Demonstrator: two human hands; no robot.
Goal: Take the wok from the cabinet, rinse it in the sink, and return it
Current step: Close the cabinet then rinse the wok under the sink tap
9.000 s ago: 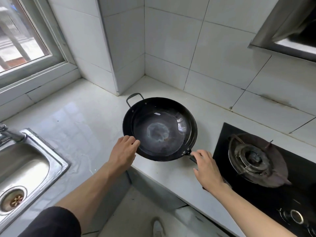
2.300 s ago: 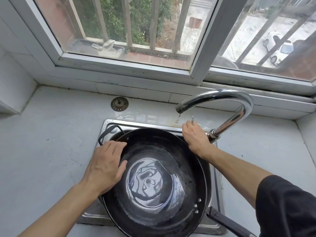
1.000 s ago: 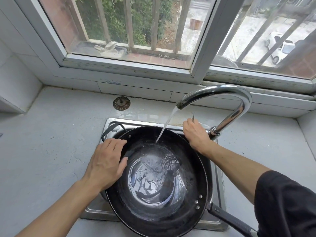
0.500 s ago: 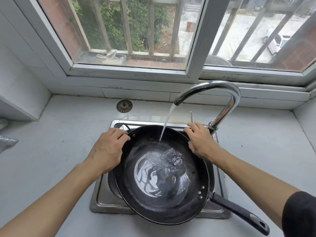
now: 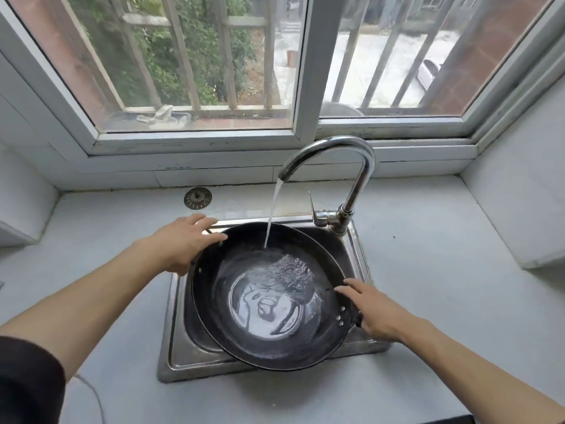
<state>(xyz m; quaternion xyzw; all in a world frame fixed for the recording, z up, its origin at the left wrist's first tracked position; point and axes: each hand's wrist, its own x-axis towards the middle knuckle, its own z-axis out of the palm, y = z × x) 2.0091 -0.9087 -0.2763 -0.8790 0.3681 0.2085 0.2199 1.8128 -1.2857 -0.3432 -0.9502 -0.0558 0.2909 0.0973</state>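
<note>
A black wok [image 5: 266,316] sits tilted in the steel sink [image 5: 171,347], with a pool of water in its bottom. Water [image 5: 272,215] runs from the curved chrome faucet [image 5: 351,148] onto the wok's far inner wall. My left hand [image 5: 183,243] grips the wok's far-left rim, fingers laid over the edge where the small loop handle is hidden. My right hand [image 5: 373,310] lies with spread fingers on the right rim by the handle rivets. It covers the base of the long handle, and I see no closed grip there.
A round metal drain strainer [image 5: 197,198] lies on the white counter behind the sink. The faucet lever [image 5: 312,203] stands up beside the spout base. A barred window [image 5: 302,87] spans the back, and a tiled wall rises at the right.
My right hand left the far rim by the faucet lever and came down to the right rim at the long handle. My left hand slid further along the far-left rim. Water keeps running.
</note>
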